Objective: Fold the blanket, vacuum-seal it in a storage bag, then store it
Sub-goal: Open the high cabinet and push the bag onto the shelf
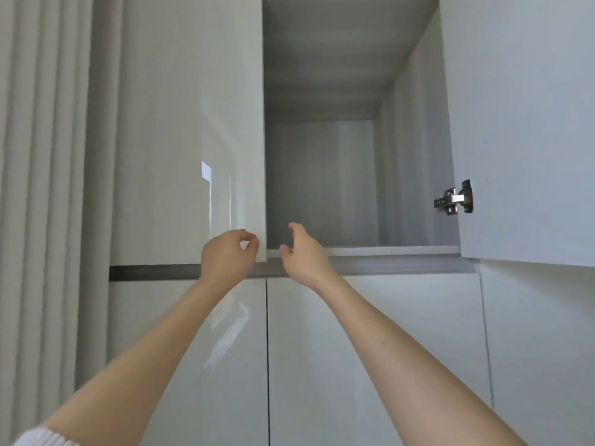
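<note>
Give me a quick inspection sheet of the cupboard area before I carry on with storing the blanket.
Surface: upper compartment open, nothing seen on its shelf.
Job's things: blanket and storage bag, nothing seen.
Clutter: nothing seen.
Hands: left hand curled at the lower corner of the closed left door; right hand open at the shelf's front edge, holding nothing.
Cables: nothing seen.
Surroundings: right door swung open, hinge showing; lower doors shut; curtain at left.
</note>
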A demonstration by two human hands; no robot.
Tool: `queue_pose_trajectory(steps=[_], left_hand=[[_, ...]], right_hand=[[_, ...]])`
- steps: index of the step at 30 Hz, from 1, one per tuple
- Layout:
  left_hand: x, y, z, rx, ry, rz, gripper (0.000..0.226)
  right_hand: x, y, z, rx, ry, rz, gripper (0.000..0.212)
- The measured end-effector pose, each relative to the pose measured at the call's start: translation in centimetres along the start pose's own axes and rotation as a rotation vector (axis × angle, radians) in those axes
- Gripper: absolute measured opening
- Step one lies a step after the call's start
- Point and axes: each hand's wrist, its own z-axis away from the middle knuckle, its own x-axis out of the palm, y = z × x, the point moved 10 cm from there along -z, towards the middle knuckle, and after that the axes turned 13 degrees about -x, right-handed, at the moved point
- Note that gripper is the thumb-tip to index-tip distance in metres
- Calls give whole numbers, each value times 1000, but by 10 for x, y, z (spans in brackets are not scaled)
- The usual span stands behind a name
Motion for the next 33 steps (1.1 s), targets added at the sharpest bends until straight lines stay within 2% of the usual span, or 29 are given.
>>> queue_pose_trajectory(steps=[8,14,18,22,26,28,30,33], left_hand=[[-41,-66,-53,2,3,55,29],[-81,-80,-38,15,101,25,27],[-126,-93,-6,-44,225,9,27],[-185,-110,27,-59,316,141,30],[-259,-119,60,-78,383,365,27],[-291,-108,77,-15,397,415,21],[-315,-94,90,23,406,374,22],[-346,-78,101,9,503,74,31]], right_hand=[[67,14,-85,148,97,-413,64],[50,-1,-66,90,267,-461,21],[18,-69,-29,-65,338,-344,18],[4,-159,10,-208,354,-413,22],[16,-236,34,-339,262,-588,12],[29,-275,41,-437,193,-628,19],[49,-310,45,-495,98,-666,34],[77,-360,48,-548,2,-660,41]])
